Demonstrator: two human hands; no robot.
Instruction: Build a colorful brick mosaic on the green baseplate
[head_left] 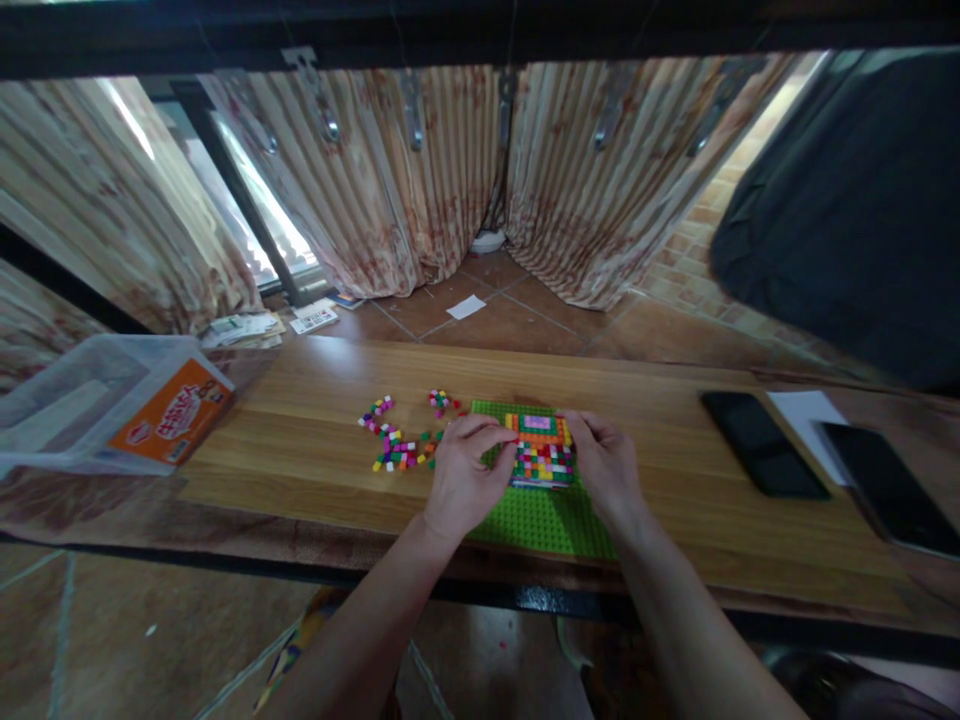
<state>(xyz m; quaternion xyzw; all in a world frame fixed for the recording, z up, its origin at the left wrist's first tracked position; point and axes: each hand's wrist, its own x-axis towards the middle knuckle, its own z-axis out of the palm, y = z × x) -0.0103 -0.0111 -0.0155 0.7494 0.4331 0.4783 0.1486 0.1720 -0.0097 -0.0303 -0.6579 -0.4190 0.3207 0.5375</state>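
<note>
A block of multicoloured toy bricks (544, 462) stands on a green studded baseplate (551, 525) in front of me. Its top carries an orange and yellow frame around a pink patch. My left hand (469, 470) is at the block's left side, thumb and forefinger pinched together at a small red brick (514, 438), partly hidden by the fingertips. My right hand (606, 462) grips the block's right side, its fingers at the far right corner. Left of the baseplate lie loose small bricks (397, 452) in many colours, with a smaller cluster (439, 400) farther back.
The wooden board (300, 460) lies under everything. At far left stands a clear plastic bin (112, 400) with an orange label. To the right are a black phone (761, 445), a white paper (806, 425) and another dark phone (892, 485). Curtains (450, 180) hang beyond.
</note>
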